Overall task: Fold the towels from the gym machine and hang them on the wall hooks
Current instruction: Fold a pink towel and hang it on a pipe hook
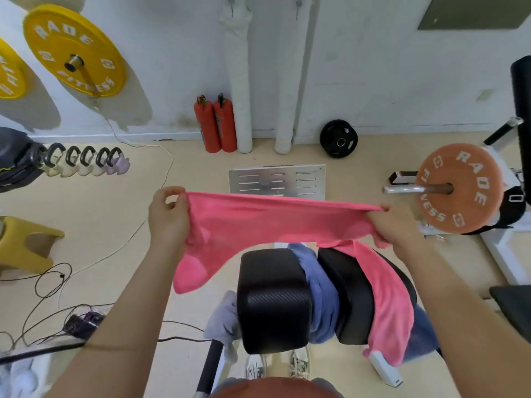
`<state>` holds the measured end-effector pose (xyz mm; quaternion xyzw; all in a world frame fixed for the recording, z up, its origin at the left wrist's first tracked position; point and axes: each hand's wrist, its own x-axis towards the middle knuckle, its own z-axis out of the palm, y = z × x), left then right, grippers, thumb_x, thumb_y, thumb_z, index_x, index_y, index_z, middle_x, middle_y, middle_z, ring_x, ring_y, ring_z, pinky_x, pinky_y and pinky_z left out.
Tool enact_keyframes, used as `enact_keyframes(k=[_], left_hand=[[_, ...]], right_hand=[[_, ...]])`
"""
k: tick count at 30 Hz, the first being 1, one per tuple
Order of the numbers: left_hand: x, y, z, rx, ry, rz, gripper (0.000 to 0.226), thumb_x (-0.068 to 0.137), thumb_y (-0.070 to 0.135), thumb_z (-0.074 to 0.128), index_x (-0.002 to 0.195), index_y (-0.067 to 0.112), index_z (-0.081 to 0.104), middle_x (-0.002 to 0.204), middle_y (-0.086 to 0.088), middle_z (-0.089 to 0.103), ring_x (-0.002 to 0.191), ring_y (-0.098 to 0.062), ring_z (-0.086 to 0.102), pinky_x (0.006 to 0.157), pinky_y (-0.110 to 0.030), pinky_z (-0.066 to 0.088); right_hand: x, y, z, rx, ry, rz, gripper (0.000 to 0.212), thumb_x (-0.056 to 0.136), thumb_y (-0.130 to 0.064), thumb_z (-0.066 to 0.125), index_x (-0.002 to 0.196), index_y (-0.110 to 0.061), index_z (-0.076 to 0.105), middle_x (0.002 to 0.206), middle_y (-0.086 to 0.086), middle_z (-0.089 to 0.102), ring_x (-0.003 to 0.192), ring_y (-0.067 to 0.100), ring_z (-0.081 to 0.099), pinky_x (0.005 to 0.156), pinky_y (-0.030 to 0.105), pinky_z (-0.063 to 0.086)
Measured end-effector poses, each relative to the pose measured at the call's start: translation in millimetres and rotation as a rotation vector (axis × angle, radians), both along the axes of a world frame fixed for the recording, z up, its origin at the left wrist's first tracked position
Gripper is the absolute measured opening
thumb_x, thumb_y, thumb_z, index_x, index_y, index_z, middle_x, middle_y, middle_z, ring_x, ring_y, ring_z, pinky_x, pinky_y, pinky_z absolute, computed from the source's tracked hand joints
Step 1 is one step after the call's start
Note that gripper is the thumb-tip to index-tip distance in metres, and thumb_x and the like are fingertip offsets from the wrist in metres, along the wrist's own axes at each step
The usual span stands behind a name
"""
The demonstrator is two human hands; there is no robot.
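A pink towel (267,222) is stretched sideways in the air above the gym machine's black pads (273,300). My left hand (169,216) pinches its left top corner and my right hand (396,225) grips its right end. The towel's left part droops to about pad height. A second pink towel (388,300) drapes over the right pad. A blue towel (321,288) lies in the gap between the pads, and a pale grey one (224,320) hangs at the left pad's side. Two wall hooks (231,2) (298,5) sit high on the white wall.
Two red fire extinguishers (215,124) and white wrapped pipes (238,81) stand at the wall. Yellow plates (74,50) hang at left, an orange plate on a bar (459,188) juts in at right. Cables (51,285) and a yellow stool (26,242) lie at left.
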<state>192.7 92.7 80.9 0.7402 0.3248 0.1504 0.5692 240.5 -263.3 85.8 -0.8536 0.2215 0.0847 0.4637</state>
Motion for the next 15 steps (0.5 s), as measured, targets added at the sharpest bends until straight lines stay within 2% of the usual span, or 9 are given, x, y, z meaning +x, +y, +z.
enact_keyframes(k=[2, 3, 5, 7, 9, 10, 11, 13, 15], left_hand=[[-7.9, -15.9, -12.0, -0.254, 0.06, -0.039, 0.029, 0.09, 0.004, 0.045, 0.111, 0.022, 0.055, 0.076, -0.008, 0.055, 0.058, -0.017, 0.047, 0.053, -0.026, 0.035], [-12.7, -24.6, -17.6, -0.402, 0.09, -0.059, 0.036, 0.09, -0.003, 0.041, 0.114, 0.021, 0.052, 0.078, -0.01, 0.057, 0.061, -0.018, 0.051, 0.055, -0.026, 0.037], [-22.2, -40.0, -27.1, -0.6, 0.156, -0.117, 0.045, 0.088, -0.013, 0.033, 0.114, 0.019, 0.051, 0.082, -0.015, 0.059, 0.064, -0.022, 0.055, 0.054, -0.026, 0.041], [-28.0, -56.4, -29.5, -0.673, 0.209, -0.203, 0.05, 0.084, -0.017, 0.029, 0.105, 0.019, 0.055, 0.084, -0.018, 0.058, 0.065, -0.024, 0.054, 0.052, -0.025, 0.042], [-30.3, -73.8, -26.0, -0.726, 0.218, -0.272, 0.051, 0.082, -0.019, 0.028, 0.095, 0.017, 0.061, 0.08, -0.014, 0.052, 0.063, -0.021, 0.047, 0.052, -0.025, 0.038], [-30.6, -81.4, -21.9, -0.757, 0.21, -0.291, 0.051, 0.081, -0.02, 0.027, 0.092, 0.015, 0.063, 0.078, -0.012, 0.049, 0.062, -0.019, 0.044, 0.054, -0.027, 0.036], [-30.2, -88.3, -17.3, -0.802, 0.197, -0.307, 0.05, 0.08, -0.02, 0.026, 0.091, 0.012, 0.063, 0.078, -0.011, 0.048, 0.063, -0.019, 0.044, 0.057, -0.028, 0.036], [-28.9, -98.0, -6.8, -0.91, 0.169, -0.335, 0.048, 0.079, -0.019, 0.025, 0.095, 0.006, 0.063, 0.081, -0.013, 0.054, 0.069, -0.023, 0.053, 0.066, -0.033, 0.046], [-28.8, -100.6, 3.4, -1.033, 0.114, -0.367, 0.051, 0.075, -0.019, 0.024, 0.103, 0.001, 0.061, 0.088, -0.016, 0.058, 0.076, -0.026, 0.06, 0.073, -0.038, 0.053]], right_hand=[[-22.4, 9.0, -15.0, 0.244, 0.201, 0.033, 0.014, 0.086, -0.008, 0.058, 0.073, -0.007, 0.052, 0.05, 0.006, 0.037, 0.038, 0.016, 0.038, 0.043, 0.023, 0.026], [-34.8, 15.5, -23.8, 0.371, 0.287, 0.051, 0.01, 0.086, -0.011, 0.062, 0.078, -0.006, 0.057, 0.051, 0.007, 0.042, 0.041, 0.016, 0.043, 0.044, 0.025, 0.03], [-58.4, 33.2, -39.3, 0.575, 0.43, 0.079, 0.012, 0.086, -0.017, 0.066, 0.092, -0.008, 0.07, 0.074, 0.008, 0.06, 0.067, 0.016, 0.057, 0.055, 0.03, 0.047], [-73.1, 53.1, -51.0, 0.78, 0.469, 0.052, 0.023, 0.092, -0.019, 0.057, 0.103, -0.003, 0.07, 0.104, 0.015, 0.063, 0.091, 0.021, 0.059, 0.067, 0.031, 0.056], [-79.0, 73.3, -50.8, 0.975, 0.411, 0.014, 0.029, 0.095, -0.018, 0.053, 0.11, 0.005, 0.06, 0.109, 0.021, 0.057, 0.1, 0.025, 0.057, 0.078, 0.037, 0.058], [-80.3, 82.7, -46.4, 1.039, 0.362, 0.032, 0.025, 0.096, -0.018, 0.053, 0.11, 0.003, 0.058, 0.107, 0.019, 0.056, 0.101, 0.025, 0.058, 0.086, 0.04, 0.056], [-80.7, 89.5, -40.9, 1.065, 0.31, 0.064, 0.022, 0.095, -0.016, 0.055, 0.11, 0.0, 0.056, 0.108, 0.018, 0.057, 0.103, 0.025, 0.06, 0.092, 0.042, 0.053], [-80.3, 97.8, -28.8, 1.057, 0.233, 0.181, 0.031, 0.09, -0.012, 0.062, 0.118, -0.003, 0.053, 0.113, 0.02, 0.063, 0.106, 0.03, 0.064, 0.098, 0.045, 0.05], [-79.5, 100.2, -19.4, 0.872, 0.157, 0.322, 0.046, 0.08, -0.006, 0.073, 0.121, -0.014, 0.054, 0.111, 0.016, 0.068, 0.103, 0.032, 0.066, 0.094, 0.045, 0.052]])
